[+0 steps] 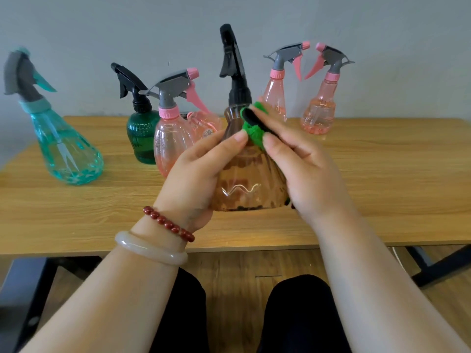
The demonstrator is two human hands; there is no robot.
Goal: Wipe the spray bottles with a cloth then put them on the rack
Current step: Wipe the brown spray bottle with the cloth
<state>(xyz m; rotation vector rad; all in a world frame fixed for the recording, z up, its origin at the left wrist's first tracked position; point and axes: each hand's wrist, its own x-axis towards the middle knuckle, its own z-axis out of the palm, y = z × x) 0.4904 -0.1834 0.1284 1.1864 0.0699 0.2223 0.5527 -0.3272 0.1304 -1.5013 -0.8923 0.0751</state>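
Held bottle: an amber spray bottle [248, 179] with a tall black trigger head stands upright between both hands, over the near half of the worktop [102, 212]. I cannot tell whether its base touches the wood.
Left hand: the left hand [198, 174] grips the bottle's body from its 9 o'clock side. The fingers wrap behind it and the thumb lies across the front, with its tip just beside the cloth.
Right hand: the right hand [305, 171] is at the bottle's 3 o'clock side. It pinches a bunched green cloth [251, 128] with a black edge, thumb in front and fingertips behind.
Cloth: it is pressed on the bottle's shoulder, just under the black collar, at 12 o'clock from both thumbs.
Waiting bottles: a teal bottle [66, 149] stands well apart at 9 o'clock from the held one. A dark green bottle [140, 138] and a pink bottle [170, 138] stand side by side at 10 o'clock, the pink one partly in front of the green. A slim pink bottle [276, 98] is at 1 o'clock and a squat pink bottle [318, 115] at 2 o'clock, their nozzles facing each other.
Wrist: a red bead bracelet [168, 224] and a pale bangle [150, 249] sit on the left wrist, at 7 o'clock from the held bottle.
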